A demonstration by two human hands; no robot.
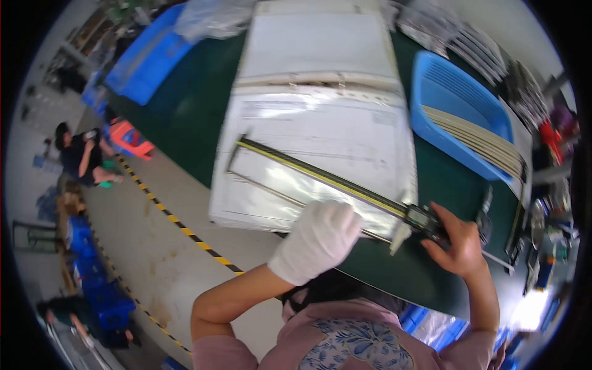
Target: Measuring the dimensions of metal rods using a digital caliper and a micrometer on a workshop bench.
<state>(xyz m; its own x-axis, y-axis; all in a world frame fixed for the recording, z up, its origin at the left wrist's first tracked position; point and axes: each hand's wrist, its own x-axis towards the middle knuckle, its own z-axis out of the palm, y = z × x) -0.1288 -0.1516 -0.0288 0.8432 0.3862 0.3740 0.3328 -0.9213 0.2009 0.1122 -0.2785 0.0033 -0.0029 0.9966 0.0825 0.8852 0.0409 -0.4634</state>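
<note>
My right hand (pixel 459 243) grips the slider end of a long digital caliper (pixel 320 176) that lies slantwise across an open binder of plastic-sleeved sheets (pixel 320 123). The caliper's far jaw sits near the binder's left edge. A thin metal rod (pixel 265 190) lies between the jaws, parallel to the beam. My left hand (pixel 317 240), in a white glove, rests on the near end of the rod and the sheet, fingers curled; whether it pinches the rod is hidden.
The binder lies on a dark green table (pixel 197 105). A blue basket (pixel 459 111) with pale flat strips stands at the right. A blue bin (pixel 148 58) sits at the far left. People crouch on the floor at left near yellow-black tape (pixel 185 228).
</note>
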